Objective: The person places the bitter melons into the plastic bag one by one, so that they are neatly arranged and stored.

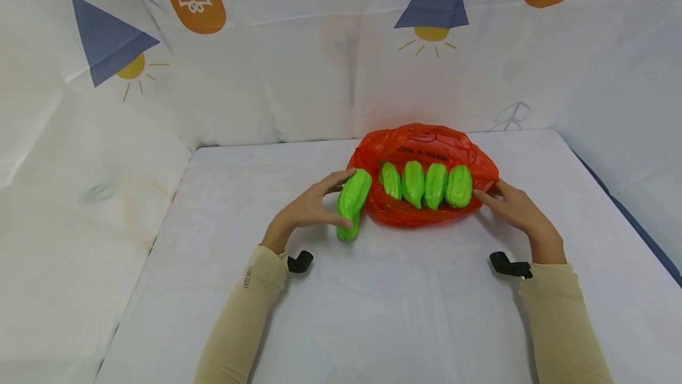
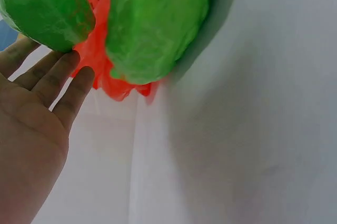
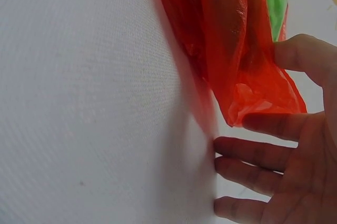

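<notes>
A green ribbed fruit (image 1: 354, 193), shaped like a star fruit, is held between the thumb and fingers of my left hand (image 1: 305, 209), at the bag's left side. Partly hidden below it, a second green fruit (image 1: 347, 231) lies on the table. Several more such fruits (image 1: 413, 184) lie in a row at the mouth of a red plastic bag (image 1: 407, 217). With thumb and index finger, my right hand (image 1: 515, 209) pinches the bag's right edge. In the right wrist view its other fingers (image 3: 247, 174) are extended beside the bag.
The white table (image 1: 373, 319) meets a white cloth wall (image 1: 298, 88) printed with lamps and orange shapes, just behind the bag. Black wrist cameras (image 1: 301, 261) stick out from both cuffs. A dark blue strip (image 1: 639, 233) runs along the table's right side.
</notes>
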The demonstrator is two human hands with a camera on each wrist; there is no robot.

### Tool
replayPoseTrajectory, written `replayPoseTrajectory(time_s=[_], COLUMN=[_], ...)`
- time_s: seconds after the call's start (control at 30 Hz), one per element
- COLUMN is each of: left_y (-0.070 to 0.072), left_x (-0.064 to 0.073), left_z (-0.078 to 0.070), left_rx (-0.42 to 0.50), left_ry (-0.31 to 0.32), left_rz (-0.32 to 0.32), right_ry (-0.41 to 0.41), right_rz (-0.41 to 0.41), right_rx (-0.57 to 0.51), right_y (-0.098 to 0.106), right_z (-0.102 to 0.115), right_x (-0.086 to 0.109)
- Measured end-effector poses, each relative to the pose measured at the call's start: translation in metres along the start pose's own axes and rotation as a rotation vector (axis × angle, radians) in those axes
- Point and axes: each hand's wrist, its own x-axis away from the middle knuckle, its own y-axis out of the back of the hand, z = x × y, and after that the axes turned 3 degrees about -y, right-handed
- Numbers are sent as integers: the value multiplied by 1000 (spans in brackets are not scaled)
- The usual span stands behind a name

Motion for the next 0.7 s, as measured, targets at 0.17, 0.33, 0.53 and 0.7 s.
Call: replayPoseTrajectory(time_s=[0.17,0.33,0.53,0.7], left_y=[-10,-17,-19,-18], left_x=[-4,-5,-5,-6], left_z=[1,2,2,1], left_rx=[-19,-55,-67,-68], left_ry=[51,112,136,123], left_rz=[39,52,59,51], right_ry=[4,4,5,7], right_rz=[-5,-2,-11,-12], right_rx=[-3,-9,-4,-3], right_y=[0,0,-1,-1], right_z=[-1,-1,-1,-2], right_x=[0,-1,-1,-1])
